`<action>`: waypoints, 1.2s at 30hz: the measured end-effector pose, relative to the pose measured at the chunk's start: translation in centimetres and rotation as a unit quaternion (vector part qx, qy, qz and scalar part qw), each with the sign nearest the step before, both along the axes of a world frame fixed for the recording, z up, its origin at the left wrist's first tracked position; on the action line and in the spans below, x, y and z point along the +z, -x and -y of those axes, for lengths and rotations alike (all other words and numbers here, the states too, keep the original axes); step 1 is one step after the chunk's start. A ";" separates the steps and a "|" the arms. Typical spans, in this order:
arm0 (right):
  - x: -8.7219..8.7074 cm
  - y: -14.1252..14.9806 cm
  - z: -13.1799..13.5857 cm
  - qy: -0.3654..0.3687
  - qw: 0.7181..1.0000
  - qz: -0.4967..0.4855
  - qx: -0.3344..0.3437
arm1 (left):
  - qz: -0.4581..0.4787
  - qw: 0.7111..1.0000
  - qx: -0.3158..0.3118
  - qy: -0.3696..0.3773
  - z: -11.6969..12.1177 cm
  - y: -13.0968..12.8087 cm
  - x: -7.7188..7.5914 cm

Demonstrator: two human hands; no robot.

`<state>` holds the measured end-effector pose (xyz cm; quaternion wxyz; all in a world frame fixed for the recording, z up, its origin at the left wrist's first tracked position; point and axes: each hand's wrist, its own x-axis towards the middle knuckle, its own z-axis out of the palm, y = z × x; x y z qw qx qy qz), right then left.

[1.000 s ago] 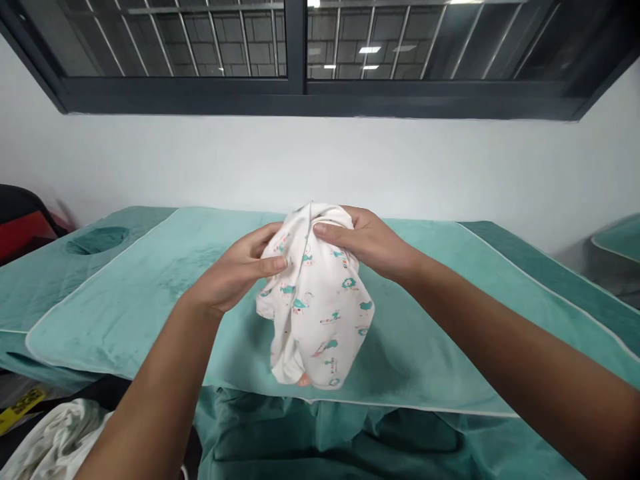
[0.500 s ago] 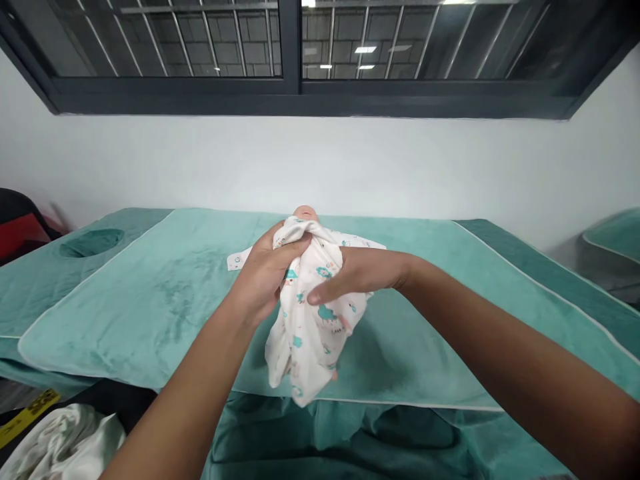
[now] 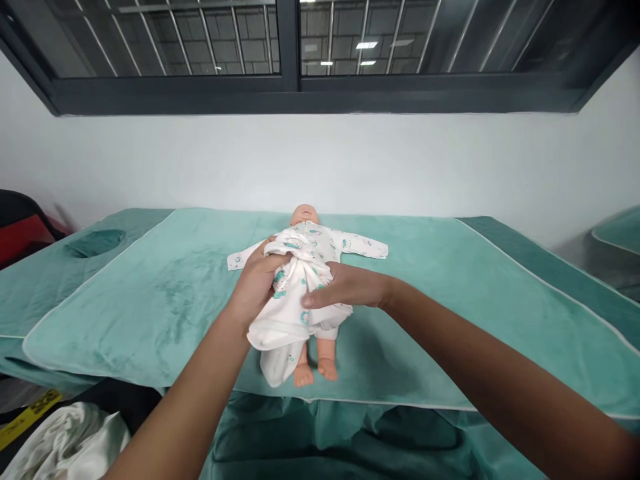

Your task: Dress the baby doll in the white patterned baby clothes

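A baby doll (image 3: 305,213) lies on its back on the green bed, head toward the wall, bare feet toward me. It wears a white printed long-sleeved top (image 3: 363,245) with both sleeves spread out. Above its belly and legs I hold a bunched white baby garment (image 3: 280,327) with teal and pink prints. My left hand (image 3: 257,277) grips its gathered upper edge, thumb on top. My right hand (image 3: 345,285) is closed on the other side, thumb over the cloth and fingers hidden behind or inside it. The garment's exact kind is hard to tell.
The bed has a light green cover (image 3: 150,300) and a round face hole (image 3: 95,243) at the left. A black bag with white cloth (image 3: 75,440) sits at the lower left. A white wall and barred window (image 3: 295,93) stand behind.
Both hands have lowered the garment slightly and shifted it left. The doll's top and legs now show, and the cloth hangs more spread out on the left.
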<state>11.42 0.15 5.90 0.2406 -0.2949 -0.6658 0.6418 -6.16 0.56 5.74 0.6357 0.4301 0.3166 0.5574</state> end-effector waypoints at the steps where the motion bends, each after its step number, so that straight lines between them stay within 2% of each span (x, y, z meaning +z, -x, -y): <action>1: 0.0 0.1 0.1 -0.003 1.000 0.003 -0.003 | 0.002 1.000 -0.018 0.015 0.2 -0.2 -0.1; 4: -0.3 0.1 0.0 0.009 0.992 -0.092 -0.090 | -0.010 0.995 -0.085 0.054 1.1 0.2 -0.8; 7: -1.1 -0.1 0.5 0.061 0.967 -0.189 -0.160 | -0.066 0.975 -0.199 0.072 1.9 1.6 -1.9; 9: -2.0 -0.1 1.4 0.100 0.958 -0.214 -0.161 | -0.112 0.950 -0.285 0.065 2.2 2.8 -2.4; 11: -3.2 -0.2 2.9 0.138 0.959 -0.208 -0.133 | -0.149 0.929 -0.336 0.050 2.6 3.8 -2.6; 16: -6.8 -0.9 7.6 0.185 0.974 -0.110 -0.067 | -0.233 0.911 -0.330 0.079 4.8 4.3 -2.7; 18: -7.8 -1.4 9.5 0.188 0.980 -0.046 -0.041 | -0.279 0.892 -0.345 0.088 6.1 4.1 -3.3; 20: -8.7 -1.7 10.9 0.182 0.983 -0.001 -0.037 | -0.327 0.876 -0.349 0.068 7.2 3.9 -4.3; 22: -9.5 -1.8 11.9 0.153 0.985 0.016 -0.079 | -0.375 0.871 -0.316 0.029 7.8 3.5 -5.7; 25: -11.2 -1.8 12.4 0.105 0.978 0.032 -0.180 | -0.449 0.860 -0.239 -0.036 8.1 2.7 -7.6; 28: -13.0 -1.8 12.3 0.070 0.962 0.056 -0.259 | -0.504 0.834 -0.204 -0.095 8.0 1.8 -8.4; 31: -13.8 -1.6 12.3 0.059 0.947 0.043 -0.313 | -0.512 0.821 -0.223 -0.118 7.8 1.3 -7.7; 34: -13.4 -1.5 12.5 0.075 0.937 -0.019 -0.341 | -0.462 0.837 -0.278 -0.093 7.5 1.5 -5.8; 36: -12.9 -1.6 12.5 0.090 0.927 -0.066 -0.359 | -0.436 0.838 -0.318 -0.075 7.0 1.8 -4.6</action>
